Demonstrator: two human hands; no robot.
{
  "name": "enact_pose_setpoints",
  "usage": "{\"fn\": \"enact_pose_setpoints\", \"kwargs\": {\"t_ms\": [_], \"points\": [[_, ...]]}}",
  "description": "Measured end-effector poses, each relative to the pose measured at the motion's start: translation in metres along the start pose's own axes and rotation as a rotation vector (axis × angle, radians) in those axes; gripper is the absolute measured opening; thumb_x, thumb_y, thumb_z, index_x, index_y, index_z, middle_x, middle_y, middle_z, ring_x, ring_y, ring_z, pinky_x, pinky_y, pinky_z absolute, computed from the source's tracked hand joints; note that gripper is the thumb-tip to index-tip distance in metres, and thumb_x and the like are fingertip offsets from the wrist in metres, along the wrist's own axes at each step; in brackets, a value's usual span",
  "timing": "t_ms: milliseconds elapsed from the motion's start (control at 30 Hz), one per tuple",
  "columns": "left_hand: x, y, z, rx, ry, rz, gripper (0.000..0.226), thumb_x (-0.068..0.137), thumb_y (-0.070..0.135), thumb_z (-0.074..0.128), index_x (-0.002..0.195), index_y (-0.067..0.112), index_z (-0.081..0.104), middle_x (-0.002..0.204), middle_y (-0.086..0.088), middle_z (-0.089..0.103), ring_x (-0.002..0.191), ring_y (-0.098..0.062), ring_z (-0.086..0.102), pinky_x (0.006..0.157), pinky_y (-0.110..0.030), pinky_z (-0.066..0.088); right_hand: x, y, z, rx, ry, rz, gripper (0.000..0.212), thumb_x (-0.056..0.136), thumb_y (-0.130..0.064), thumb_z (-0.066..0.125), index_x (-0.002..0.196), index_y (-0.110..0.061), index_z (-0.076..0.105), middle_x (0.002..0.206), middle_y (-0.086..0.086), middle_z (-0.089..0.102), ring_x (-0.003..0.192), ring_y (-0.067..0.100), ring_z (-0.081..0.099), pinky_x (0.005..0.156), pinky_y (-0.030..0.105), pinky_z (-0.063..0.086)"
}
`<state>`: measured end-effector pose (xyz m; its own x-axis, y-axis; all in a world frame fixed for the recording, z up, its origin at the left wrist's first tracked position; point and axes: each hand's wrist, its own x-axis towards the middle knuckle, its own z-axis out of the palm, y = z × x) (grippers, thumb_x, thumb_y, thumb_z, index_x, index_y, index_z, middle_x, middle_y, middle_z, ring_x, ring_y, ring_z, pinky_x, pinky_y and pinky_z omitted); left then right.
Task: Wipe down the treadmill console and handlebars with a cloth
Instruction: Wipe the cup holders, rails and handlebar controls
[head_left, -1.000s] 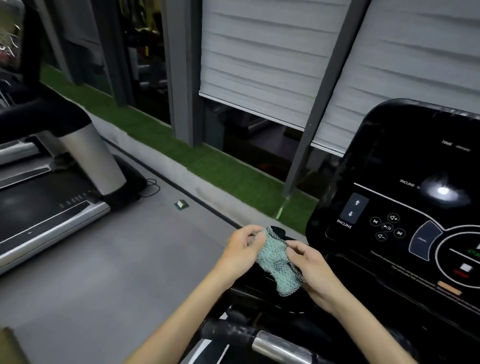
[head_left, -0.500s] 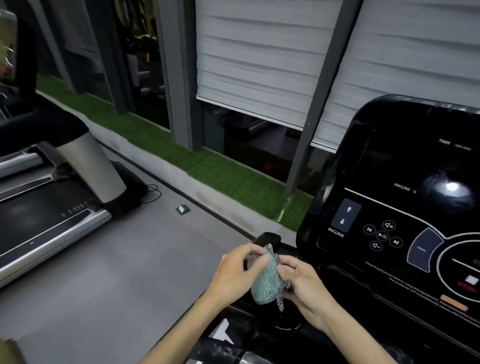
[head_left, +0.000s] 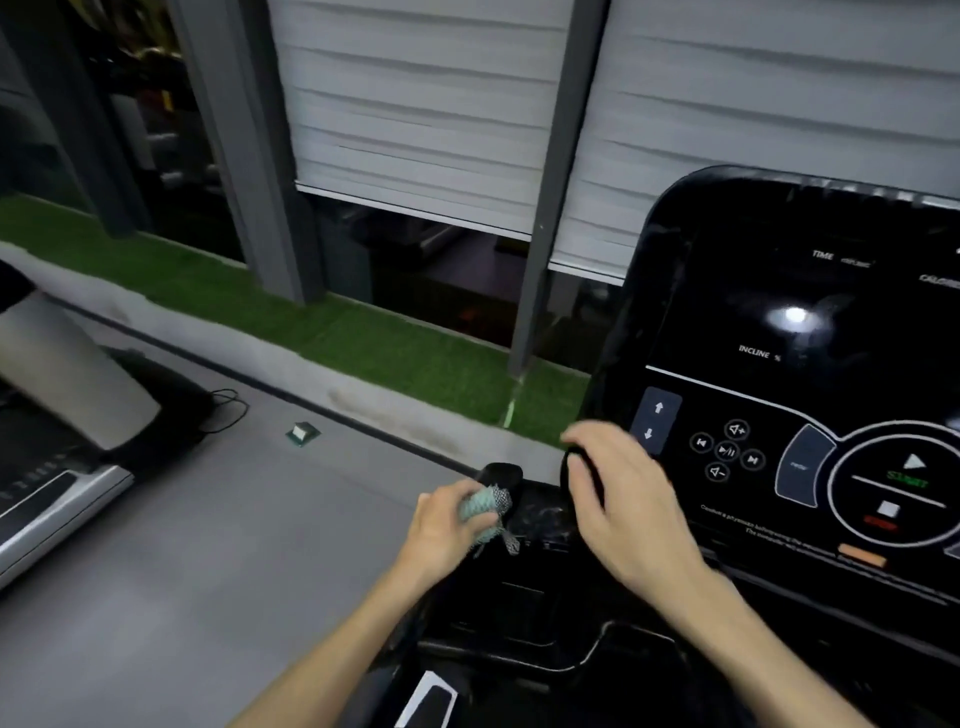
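Observation:
The black treadmill console (head_left: 779, 322) fills the right side, with INCLINE arrows and a START ring on its panel. My left hand (head_left: 441, 525) grips a bunched teal mesh cloth (head_left: 483, 512) just left of the console base, beside a short black handlebar stub (head_left: 501, 475). My right hand (head_left: 623, 499) is at the console's lower left corner, slightly blurred, with fingers over the edge near the INCLINE button and thumb curled below it. It is off the cloth. A black tray (head_left: 524, 608) lies under both hands.
Another treadmill (head_left: 62, 467) stands at the left across grey floor (head_left: 208, 545), with a cable and a small box (head_left: 303, 432) on the floor. A green turf strip (head_left: 311, 327), grey pillars and white blinds run along the back.
My right hand let go of the cloth and moved up and right to the console's corner. The cloth stays bunched in my left hand. The view shifted right.

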<state>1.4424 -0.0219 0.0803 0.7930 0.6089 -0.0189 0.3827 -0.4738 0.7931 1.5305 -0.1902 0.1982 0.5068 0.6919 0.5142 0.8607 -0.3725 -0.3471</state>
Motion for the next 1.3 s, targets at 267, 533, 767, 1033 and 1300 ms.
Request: {"fn": "enact_pose_setpoints", "kwargs": {"t_ms": [267,533,767,1033,1300], "points": [[0.043,-0.035,0.008,0.225,-0.218,0.137,0.036,0.098,0.014,0.056,0.134,0.009,0.054,0.116,-0.014,0.067,0.107,-0.031,0.063,0.090,-0.033,0.046,0.082,0.022,0.004,-0.689,0.076,0.082,0.064,0.099,-0.029,0.035,0.149,0.007,0.016,0.157,0.027,0.005,0.147,0.039,0.003,0.117,0.050,0.013],[0.084,-0.045,0.012,0.221,-0.256,0.184,0.033,0.088,0.017,0.071,0.119,0.009,0.061,0.107,-0.011,0.066,0.095,-0.025,0.063,0.086,-0.032,0.050,0.084,0.038,0.021,-0.773,0.134,0.075,0.068,0.097,-0.031,0.032,0.151,0.002,0.007,0.159,0.024,0.002,0.148,0.035,0.000,0.120,0.047,0.008],[0.131,-0.038,0.029,0.207,-0.328,0.331,0.034,0.097,0.006,0.056,0.131,0.005,0.056,0.123,-0.016,0.065,0.111,-0.030,0.063,0.100,-0.036,0.049,0.085,0.043,0.025,-0.769,0.220,0.032,0.070,0.094,-0.029,0.037,0.151,0.003,0.011,0.158,0.025,0.006,0.147,0.036,0.003,0.120,0.046,0.007],[0.143,-0.061,0.040,0.417,-0.613,0.469,0.042,0.106,0.020,0.038,0.148,0.018,0.040,0.152,-0.006,0.043,0.137,-0.028,0.043,0.115,-0.033,0.029,0.084,0.042,0.027,-0.806,0.265,0.017,0.071,0.092,-0.026,0.041,0.150,0.005,0.014,0.156,0.029,0.011,0.146,0.040,0.008,0.120,0.046,0.010],[0.113,-0.075,0.024,0.414,-0.601,0.538,0.043,0.107,0.021,0.034,0.149,0.022,0.038,0.159,0.005,0.028,0.146,-0.018,0.030,0.118,-0.037,0.015,0.084,0.040,0.026,-0.801,0.273,0.019,0.072,0.091,-0.024,0.043,0.150,0.005,0.014,0.156,0.029,0.011,0.146,0.039,0.008,0.120,0.045,0.008]]}}
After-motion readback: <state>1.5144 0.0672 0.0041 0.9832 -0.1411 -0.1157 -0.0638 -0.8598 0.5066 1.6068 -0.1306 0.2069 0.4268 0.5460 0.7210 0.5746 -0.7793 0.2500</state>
